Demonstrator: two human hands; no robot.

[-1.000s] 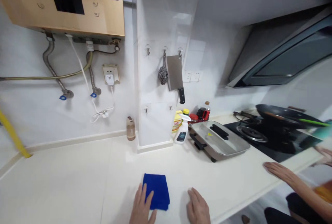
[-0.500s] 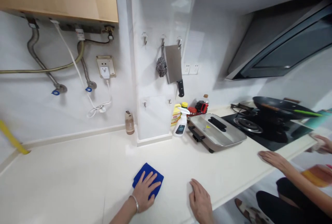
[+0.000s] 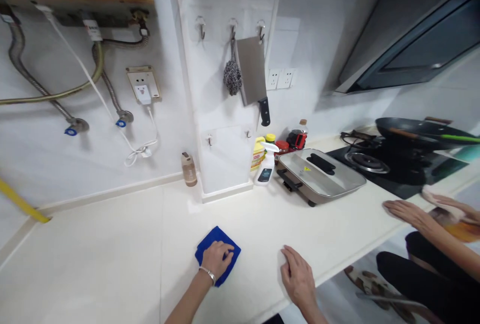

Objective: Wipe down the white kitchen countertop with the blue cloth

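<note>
A folded blue cloth [image 3: 210, 238] lies flat on the white countertop [image 3: 123, 244]. My left hand [image 3: 217, 258], with a silver bracelet at the wrist, presses on the cloth with its fingers curled in against it. To the right, my right hand [image 3: 298, 275] rests near the counter's front edge, fingers stretched out and nothing held. Beyond the hands, a white spray bottle [image 3: 265, 166] stands by the wall pillar. An electric pan with a glass lid [image 3: 322, 171] sits to the right of that bottle.
A cleaver [image 3: 252, 71] and a steel scrubber [image 3: 232, 77] hang on hooks. A small brown bottle [image 3: 189, 169] stands at the wall. A wok [image 3: 408, 131] is on the black hob [image 3: 412, 174]. At right, another person's hand [image 3: 408, 213] lies on the counter; their other hand holds a pale cloth [image 3: 442, 201].
My left hand's fingers, spread flat on the cloth before, are now curled in. My right hand stays flat on the counter. The view has shifted, and the other person's cloth is now on the counter edge.
</note>
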